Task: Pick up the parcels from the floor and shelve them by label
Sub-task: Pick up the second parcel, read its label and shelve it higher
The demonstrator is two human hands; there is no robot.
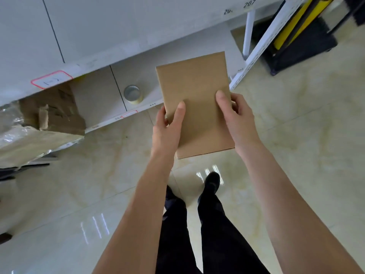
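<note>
Cardboard parcel (194,99) gripped by left hand (167,127) and right hand (237,117) at near edges, probably to search label before shelving.

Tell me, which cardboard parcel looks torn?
The big plastic-wrapped parcel on the low shelf, left. The flat parcel in both hands looks intact.

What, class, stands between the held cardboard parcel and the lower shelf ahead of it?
Nothing visible blocks the way. Both hands, left and right, hold the parcel above the floor before the lower shelf. A tape roll and a torn box sit on that shelf, left of the parcel.
</note>
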